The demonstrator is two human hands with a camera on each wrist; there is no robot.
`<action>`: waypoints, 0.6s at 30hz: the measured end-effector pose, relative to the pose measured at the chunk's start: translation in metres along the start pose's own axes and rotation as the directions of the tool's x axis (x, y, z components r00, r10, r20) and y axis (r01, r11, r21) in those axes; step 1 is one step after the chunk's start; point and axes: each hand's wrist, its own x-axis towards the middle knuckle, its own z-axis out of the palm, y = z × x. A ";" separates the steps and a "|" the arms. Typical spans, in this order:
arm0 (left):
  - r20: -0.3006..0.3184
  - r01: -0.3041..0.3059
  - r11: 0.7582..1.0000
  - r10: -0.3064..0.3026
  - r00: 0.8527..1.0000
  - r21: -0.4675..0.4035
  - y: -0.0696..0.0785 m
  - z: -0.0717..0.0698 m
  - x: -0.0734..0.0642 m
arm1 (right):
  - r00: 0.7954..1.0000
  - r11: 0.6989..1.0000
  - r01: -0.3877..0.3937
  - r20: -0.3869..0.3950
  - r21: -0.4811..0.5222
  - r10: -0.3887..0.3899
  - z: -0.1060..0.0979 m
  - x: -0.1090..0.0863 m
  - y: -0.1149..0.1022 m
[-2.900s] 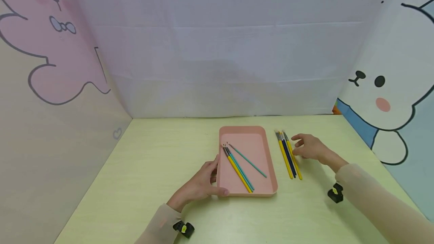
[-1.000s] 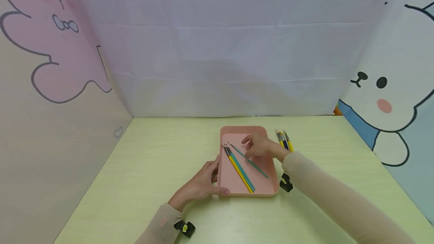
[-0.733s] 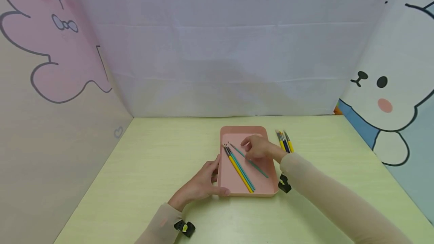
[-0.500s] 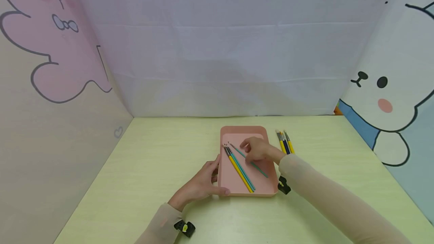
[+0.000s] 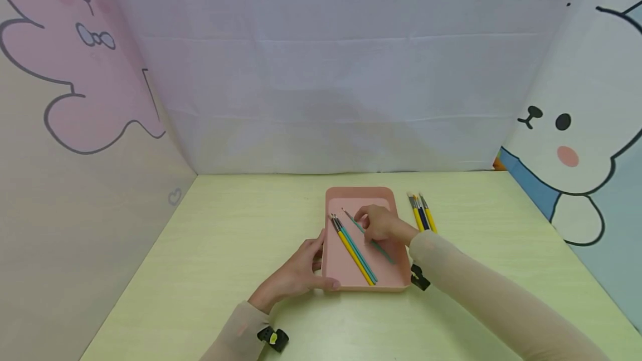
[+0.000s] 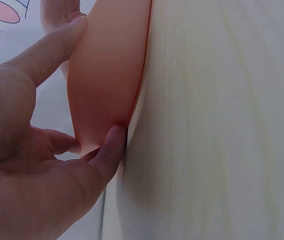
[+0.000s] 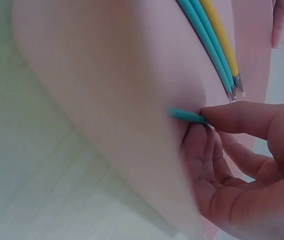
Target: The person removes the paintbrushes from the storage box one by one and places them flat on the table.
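Observation:
A pink tray point(image 5: 359, 191) lies on the table, and my left hand point(image 5: 301, 269) grips its near left corner, thumb along the front edge and fingers on the side wall. Inside, my right hand point(image 5: 383, 223) pinches a thin teal paintbrush point(image 5: 385, 253) partway along its handle; my fingers hide its middle. The right wrist view shows this teal brush point(image 7: 186, 115) between thumb and fingertips. To its left in the tray, a yellow paintbrush point(image 5: 354, 255) and teal paintbrushes point(image 5: 361, 257) lie side by side, bristles pointing away from me.
Right of the tray, a row of yellow paintbrushes point(image 5: 418, 217) and a navy paintbrush point(image 5: 423, 219) lies on the table point(image 5: 241, 227), their lower ends hidden by my right sleeve point(image 5: 466, 272). A white cloth wall point(image 5: 321, 105) stands behind the table.
My right hand has moved left from the table brushes into the tray and taken hold of the thin teal paintbrush, whose tip has shifted slightly right. My left hand has stayed put.

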 end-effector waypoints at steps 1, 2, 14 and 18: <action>0.000 0.001 1.000 -0.001 1.000 -0.001 0.000 0.000 0.000 | 1.000 1.000 0.003 -0.002 0.004 -0.003 0.000 0.000 0.000; 0.000 0.001 1.000 -0.001 1.000 0.000 0.000 0.000 0.000 | 1.000 1.000 -0.007 0.000 0.020 0.007 0.000 0.000 0.000; -0.006 -0.002 1.000 0.002 1.000 0.010 0.001 0.001 -0.001 | 0.998 0.982 -0.065 0.031 0.179 0.061 -0.003 0.001 0.010; -0.007 -0.003 1.000 0.003 1.000 0.003 0.002 0.001 -0.001 | 0.996 0.966 -0.068 0.066 0.250 0.053 -0.007 -0.001 0.013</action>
